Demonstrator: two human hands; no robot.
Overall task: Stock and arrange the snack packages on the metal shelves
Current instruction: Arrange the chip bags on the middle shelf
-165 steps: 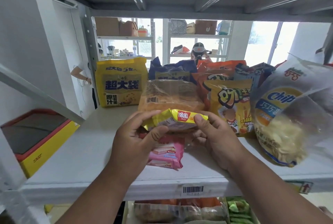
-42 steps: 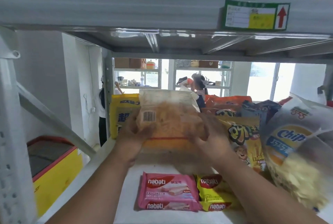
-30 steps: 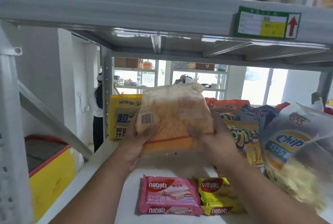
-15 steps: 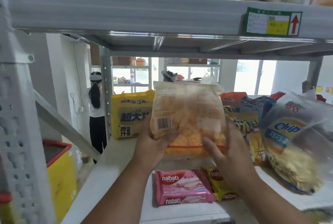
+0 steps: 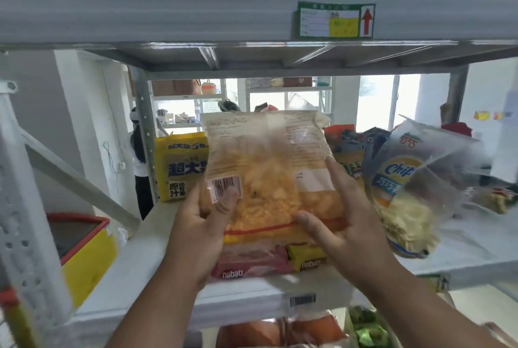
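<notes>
Where windows glow behind, snack bags (image 5: pixel 403 190) crowd the white metal shelf (image 5: pixel 145 258).

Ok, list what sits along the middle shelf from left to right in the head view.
Yellow noodle multipack → clear bag of orange snacks, held up by the left hand and right hand → Chips bag.
</notes>
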